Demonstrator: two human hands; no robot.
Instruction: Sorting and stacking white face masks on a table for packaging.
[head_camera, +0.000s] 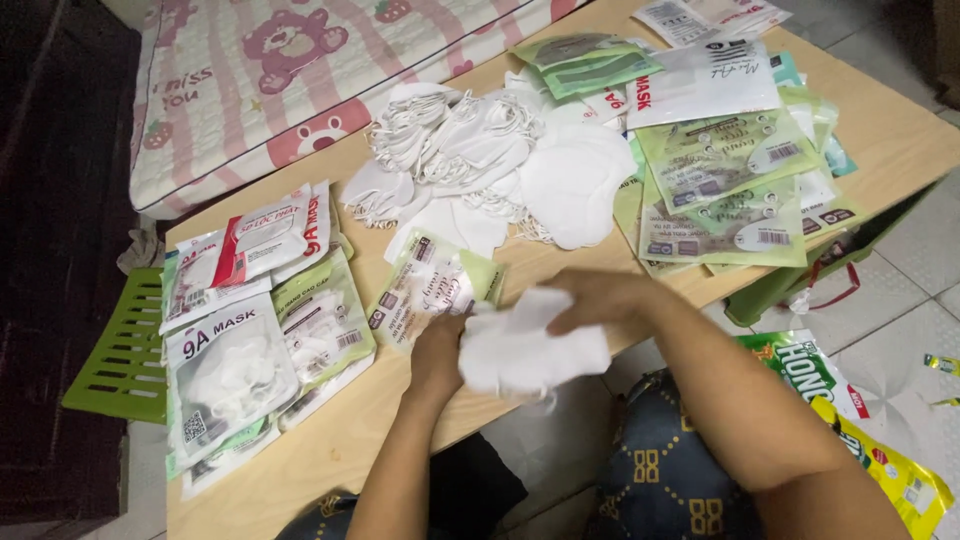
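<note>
1. Both hands meet over the near edge of the wooden table (330, 450). Between them is a small stack of white face masks (530, 350), held just above the tabletop.
2. The left hand (437, 352) cups the stack from below and from the side, fingers curled under it. The right hand (600, 300) lies on top with its fingers pressed flat together, clamping the masks down.
3. The masks look very light, soft and floppy, like folded non-woven cloth. They probably slide on one another, so the stack is best gripped flat from both faces, not by its thin ear loops.
4. Just beyond the left hand lies a pale green and clear plastic pouch (432, 285), flat, glossy and likely slippery.
5. Farther back sits a loose heap of white masks (500, 165), curved shells with tangled elastic loops.
6. To the person's right, empty green pouches (725, 190) overlap in a fan; they look thin and crinkly.
7. To the left, filled packs (245, 330) lie stacked, puffier and stiffer, partly over a green slatted plastic stool (115, 355).
8. Behind the table lies a quilted pink mattress (300, 70) with a bear print.
</note>
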